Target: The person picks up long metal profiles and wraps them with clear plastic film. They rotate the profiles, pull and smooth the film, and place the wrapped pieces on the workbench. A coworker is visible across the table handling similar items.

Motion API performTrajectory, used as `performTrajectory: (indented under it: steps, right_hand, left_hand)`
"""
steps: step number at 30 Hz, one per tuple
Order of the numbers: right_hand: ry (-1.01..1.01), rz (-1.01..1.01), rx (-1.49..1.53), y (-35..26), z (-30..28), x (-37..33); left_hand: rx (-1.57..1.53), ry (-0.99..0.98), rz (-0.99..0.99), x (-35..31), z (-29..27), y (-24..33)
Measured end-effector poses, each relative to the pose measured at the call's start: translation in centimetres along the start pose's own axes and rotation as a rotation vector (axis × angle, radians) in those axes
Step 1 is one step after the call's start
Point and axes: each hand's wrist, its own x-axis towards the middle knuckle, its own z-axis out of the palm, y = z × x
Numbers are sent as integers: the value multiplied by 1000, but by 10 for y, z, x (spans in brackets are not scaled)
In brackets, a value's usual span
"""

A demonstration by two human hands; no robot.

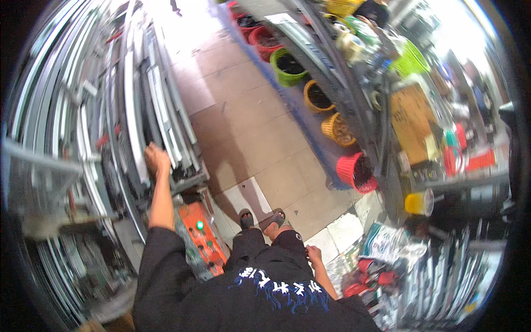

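White lettering (280, 283) is printed above blue flame-like lines on the black fabric shirt (221, 304), near centre. Teal print on the crumpled white plastic bag (381, 243), near right, is too blurred to be read.

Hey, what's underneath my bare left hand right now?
Long, narrow white and grey metal-looking strips lie around your bare left hand. The hand covers whatever is directly under it, so I can't tell whether it grips one.

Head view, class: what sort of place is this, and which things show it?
Probably a metal-profile workshop or storeroom: long, metal-looking bars lie stacked at left, similar strips crowd the lower right, and plastic baskets line the walkway.
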Motion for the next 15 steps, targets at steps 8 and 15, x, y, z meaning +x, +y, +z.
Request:
performTrajectory:
  steps: [8,15]
  right_hand:
    - [32,-184,-491,14,29,58]
    - [72,-233,-462,-75,62,99]
  left_hand:
    - [-236,110,544,-66,-22,20]
    - [-528,-486,511,-166,11,74]
